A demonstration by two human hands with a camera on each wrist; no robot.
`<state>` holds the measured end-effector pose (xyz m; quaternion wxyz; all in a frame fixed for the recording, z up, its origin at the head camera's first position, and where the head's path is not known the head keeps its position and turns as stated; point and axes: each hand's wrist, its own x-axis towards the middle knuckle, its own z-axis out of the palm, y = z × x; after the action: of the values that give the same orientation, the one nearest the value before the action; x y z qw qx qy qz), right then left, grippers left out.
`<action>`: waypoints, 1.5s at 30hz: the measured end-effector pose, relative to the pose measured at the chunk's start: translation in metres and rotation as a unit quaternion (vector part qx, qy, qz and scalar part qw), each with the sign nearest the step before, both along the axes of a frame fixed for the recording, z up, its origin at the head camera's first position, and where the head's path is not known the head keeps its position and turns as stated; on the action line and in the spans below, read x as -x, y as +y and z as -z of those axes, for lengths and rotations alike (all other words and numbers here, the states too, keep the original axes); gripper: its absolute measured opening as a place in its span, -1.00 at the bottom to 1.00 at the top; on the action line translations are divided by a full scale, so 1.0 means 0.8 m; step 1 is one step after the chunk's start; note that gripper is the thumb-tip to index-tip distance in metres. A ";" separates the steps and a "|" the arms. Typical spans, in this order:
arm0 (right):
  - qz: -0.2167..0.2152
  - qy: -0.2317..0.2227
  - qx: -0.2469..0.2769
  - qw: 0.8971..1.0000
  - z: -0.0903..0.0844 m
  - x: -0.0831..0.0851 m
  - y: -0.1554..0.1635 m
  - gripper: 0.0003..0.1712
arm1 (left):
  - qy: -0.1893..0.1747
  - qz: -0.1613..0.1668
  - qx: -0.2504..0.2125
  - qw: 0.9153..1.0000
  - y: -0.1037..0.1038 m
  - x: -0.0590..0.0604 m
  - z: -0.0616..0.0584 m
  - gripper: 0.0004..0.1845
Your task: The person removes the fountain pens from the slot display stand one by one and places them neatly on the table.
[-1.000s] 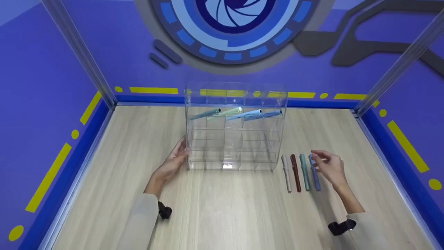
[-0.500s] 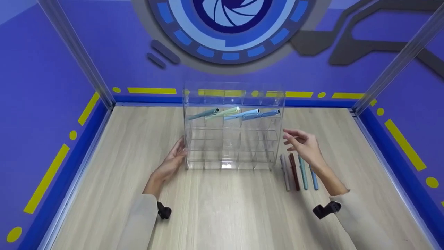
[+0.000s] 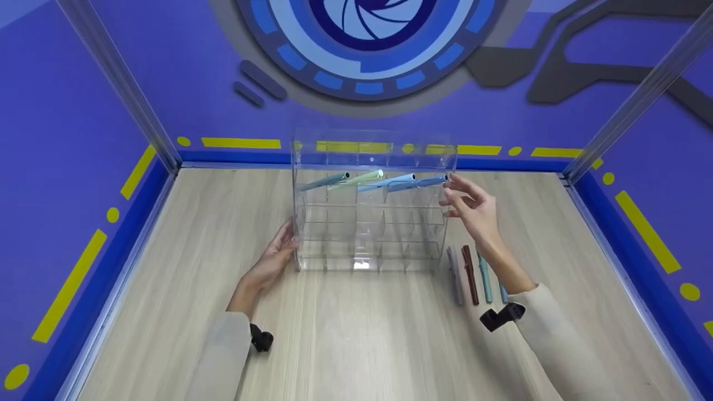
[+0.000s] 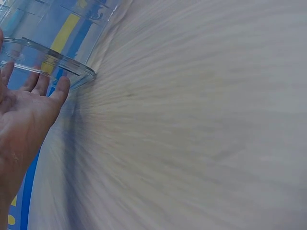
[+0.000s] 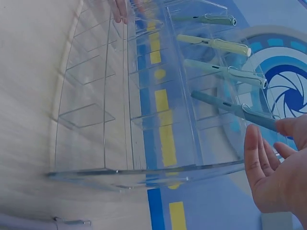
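Head view: my left hand lies flat, fingers straight, against the left wall of the clear acrylic organizer standing on the desk. My right hand is up at the organizer's top right corner, fingers loosely spread and holding nothing, fingertips touching or just short of the rear end of the blue pen in the top row. Left of that fingertip, three more pens sit in the same row: light blue pen, pale green pen, teal pen. Under my right forearm, four loose pens lie side by side on the desk; the outermost is mostly hidden by the arm.

Left wrist view: blurred, but the left palm is open with its fingers pressed on the organizer's curved clear edge. Nothing gripped.

Right wrist view: the right hand is open, fingers straight, no pen in it; the nearest pen ends right at the fingertip. Contact is not clear.

To do this step well, I judge: push the pen end straight along its slot with one fingertip, keep the left palm firm so the case doesn't slide, and keep the forearm off the loose pens.
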<state>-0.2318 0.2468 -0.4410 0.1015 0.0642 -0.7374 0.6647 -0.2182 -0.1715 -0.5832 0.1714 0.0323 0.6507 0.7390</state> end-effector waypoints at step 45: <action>-0.016 -0.003 0.112 0.994 -0.022 -0.006 -0.020 -0.52 | -0.001 -0.052 -0.031 0.998 -0.004 0.000 -0.012 -0.27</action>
<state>-0.2269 0.2311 -0.4237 0.0949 0.0625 -0.6574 0.7449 -0.2181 -0.1747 -0.5733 0.1324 0.0029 0.6284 0.7665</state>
